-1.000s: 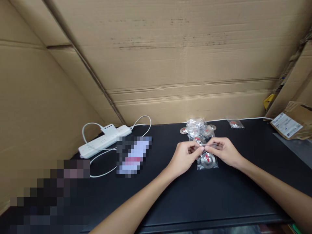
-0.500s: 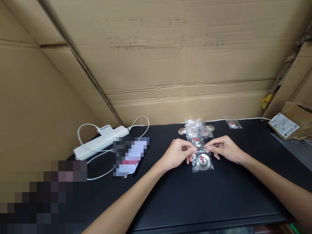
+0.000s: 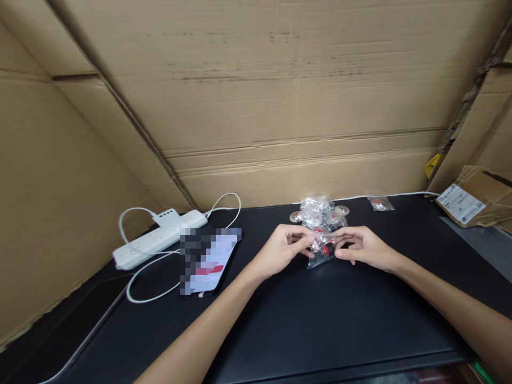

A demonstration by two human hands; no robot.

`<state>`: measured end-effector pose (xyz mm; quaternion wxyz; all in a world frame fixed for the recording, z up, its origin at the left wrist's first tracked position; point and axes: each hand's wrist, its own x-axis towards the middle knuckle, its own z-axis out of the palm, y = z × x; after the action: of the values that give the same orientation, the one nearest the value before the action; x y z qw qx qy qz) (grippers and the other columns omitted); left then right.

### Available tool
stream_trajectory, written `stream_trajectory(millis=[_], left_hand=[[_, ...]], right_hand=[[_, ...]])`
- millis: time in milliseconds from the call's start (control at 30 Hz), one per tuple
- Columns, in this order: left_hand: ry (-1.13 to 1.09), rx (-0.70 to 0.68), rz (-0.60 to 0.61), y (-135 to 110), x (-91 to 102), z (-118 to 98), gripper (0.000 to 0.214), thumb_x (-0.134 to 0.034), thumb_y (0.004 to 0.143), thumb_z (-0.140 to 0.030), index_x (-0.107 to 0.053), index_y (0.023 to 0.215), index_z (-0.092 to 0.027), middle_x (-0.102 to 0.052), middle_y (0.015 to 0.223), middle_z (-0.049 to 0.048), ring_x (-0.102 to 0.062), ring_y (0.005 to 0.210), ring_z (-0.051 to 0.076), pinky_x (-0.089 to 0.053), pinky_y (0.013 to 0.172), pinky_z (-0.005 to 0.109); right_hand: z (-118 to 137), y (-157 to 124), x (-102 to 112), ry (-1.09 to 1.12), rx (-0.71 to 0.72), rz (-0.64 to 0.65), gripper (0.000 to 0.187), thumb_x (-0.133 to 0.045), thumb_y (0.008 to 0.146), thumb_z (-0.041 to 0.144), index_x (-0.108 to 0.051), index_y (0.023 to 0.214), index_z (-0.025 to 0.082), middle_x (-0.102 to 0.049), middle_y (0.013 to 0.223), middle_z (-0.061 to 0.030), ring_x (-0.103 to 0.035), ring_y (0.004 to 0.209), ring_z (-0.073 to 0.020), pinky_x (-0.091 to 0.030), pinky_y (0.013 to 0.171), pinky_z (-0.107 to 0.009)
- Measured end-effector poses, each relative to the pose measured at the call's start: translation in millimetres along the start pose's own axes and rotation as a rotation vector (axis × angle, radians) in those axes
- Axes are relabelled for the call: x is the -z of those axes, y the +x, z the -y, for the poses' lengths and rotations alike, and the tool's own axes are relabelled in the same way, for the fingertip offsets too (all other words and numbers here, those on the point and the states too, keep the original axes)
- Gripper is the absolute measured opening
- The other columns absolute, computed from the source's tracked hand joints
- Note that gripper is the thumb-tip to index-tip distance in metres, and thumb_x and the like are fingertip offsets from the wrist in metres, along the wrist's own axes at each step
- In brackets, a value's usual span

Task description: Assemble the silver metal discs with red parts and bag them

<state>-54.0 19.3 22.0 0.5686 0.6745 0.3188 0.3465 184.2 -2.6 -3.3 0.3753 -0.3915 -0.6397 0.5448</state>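
Note:
A small clear plastic bag (image 3: 320, 260) with a round metal disc and a red piece inside is tilted up between my two hands. My left hand (image 3: 291, 246) pinches its left side with thumb and fingers. At the bag's right edge, my right hand (image 3: 362, 246) has its fingertips on the plastic and the thumb lower down by the side. Just behind lies a heap of similar clear bags (image 3: 317, 209), partly hidden by the hands. Metal discs, one on the left (image 3: 295, 217) and one on the right (image 3: 342, 210), poke out beside the heap.
Another bagged piece (image 3: 379, 203) lies at the back right. To the left are a partly blurred phone (image 3: 216, 261), a white power strip (image 3: 160, 242) and looping white cable (image 3: 127, 290). A labelled cardboard package (image 3: 462, 204) stands far right, against cardboard walls (image 3: 296, 106).
The front bag, flat on the black table before, is now lifted and tilted between my hands. My right thumb has moved lower. The view has shifted slightly.

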Motion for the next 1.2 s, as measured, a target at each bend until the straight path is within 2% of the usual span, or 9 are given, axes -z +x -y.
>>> stream_trajectory(millis=[200,300,400,533,667,733,833,1000,1200], left_hand=[[-0.122,-0.028,-0.060,-1,-2.3,-1,0.031,-0.072,0.084,-0.040,-0.073,0.090,-0.009,-0.070,0.086,0.0082,-0.068,0.078,0.018,-0.063,0.073,0.038],[-0.171,0.010,-0.124,0,-4.9,-1,0.037,-0.071,0.085,-0.040,-0.070,0.104,-0.009,-0.070,0.085,0.0087,-0.070,0.077,0.020,-0.063,0.073,0.039],[-0.170,0.042,-0.174,1,-5.1,1,0.046,-0.070,0.085,-0.040,-0.064,0.118,-0.009,-0.071,0.094,0.0125,-0.071,0.079,0.020,-0.062,0.072,0.037],[-0.111,0.087,-0.178,3,-1.7,6,0.043,-0.068,0.086,-0.044,-0.065,0.112,-0.010,-0.070,0.094,0.0125,-0.069,0.076,0.019,-0.060,0.068,0.033],[-0.051,0.113,-0.108,4,-0.5,12,0.039,-0.066,0.087,-0.048,-0.067,0.101,-0.012,-0.069,0.090,0.0099,-0.068,0.073,0.018,-0.058,0.065,0.031],[-0.019,0.119,-0.081,4,-1.4,13,0.038,-0.066,0.086,-0.049,-0.068,0.097,-0.012,-0.069,0.088,0.0091,-0.067,0.072,0.017,-0.057,0.064,0.030],[0.032,0.113,-0.057,5,-2.7,15,0.037,-0.066,0.086,-0.048,-0.068,0.095,-0.012,-0.070,0.086,0.0089,-0.067,0.072,0.016,-0.054,0.064,0.028],[0.066,0.123,-0.062,8,-2.8,19,0.034,-0.064,0.087,-0.045,-0.068,0.094,-0.012,-0.070,0.083,0.0082,-0.065,0.070,0.016,-0.052,0.062,0.027],[0.063,0.134,-0.059,8,-2.4,21,0.033,-0.065,0.087,-0.043,-0.069,0.094,-0.011,-0.069,0.082,0.0083,-0.064,0.068,0.015,-0.051,0.061,0.027]], right_hand=[[0,1,-3,0.101,0.043,-0.046,0.027,-0.081,0.075,0.035,-0.069,0.089,0.016,-0.068,0.072,-0.0022,-0.063,0.061,-0.0138,-0.053,0.052,-0.026],[4,0,2,0.154,0.060,-0.125,0.025,-0.081,0.075,0.035,-0.069,0.086,0.015,-0.066,0.072,-0.0020,-0.061,0.061,-0.0127,-0.051,0.053,-0.025],[10,1,13,0.225,0.066,-0.218,0.024,-0.082,0.075,0.034,-0.070,0.087,0.016,-0.066,0.077,-0.0025,-0.060,0.063,-0.0125,-0.052,0.057,-0.027],[10,3,48,0.295,0.073,-0.388,0.025,-0.082,0.073,0.033,-0.070,0.087,0.017,-0.066,0.081,-0.0037,-0.061,0.067,-0.0137,-0.054,0.059,-0.027],[-3,1,112,0.200,0.026,-0.667,0.027,-0.084,0.067,0.030,-0.068,0.085,0.018,-0.067,0.076,-0.0041,-0.065,0.065,-0.0149,-0.057,0.060,-0.028],[-12,-3,146,0.039,-0.039,-0.871,0.022,-0.081,0.069,0.029,-0.066,0.081,0.018,-0.065,0.071,-0.0040,-0.063,0.059,-0.0146,-0.056,0.053,-0.027],[-23,-10,183,-0.037,-0.077,-0.996,0.018,-0.077,0.072,0.028,-0.061,0.076,0.019,-0.058,0.061,-0.0009,-0.055,0.046,-0.0121,-0.046,0.038,-0.023],[-36,-11,208,-0.193,-0.130,-1.015,0.016,-0.074,0.071,0.026,-0.061,0.068,0.019,-0.055,0.054,-0.0015,-0.046,0.039,-0.0107,-0.028,0.029,-0.020],[-54,-2,217,-0.515,-0.177,-1.002,0.014,-0.065,0.076,0.029,-0.066,0.071,0.016,-0.053,0.043,-0.0012,-0.042,0.032,-0.0121,-0.028,0.031,-0.024]])
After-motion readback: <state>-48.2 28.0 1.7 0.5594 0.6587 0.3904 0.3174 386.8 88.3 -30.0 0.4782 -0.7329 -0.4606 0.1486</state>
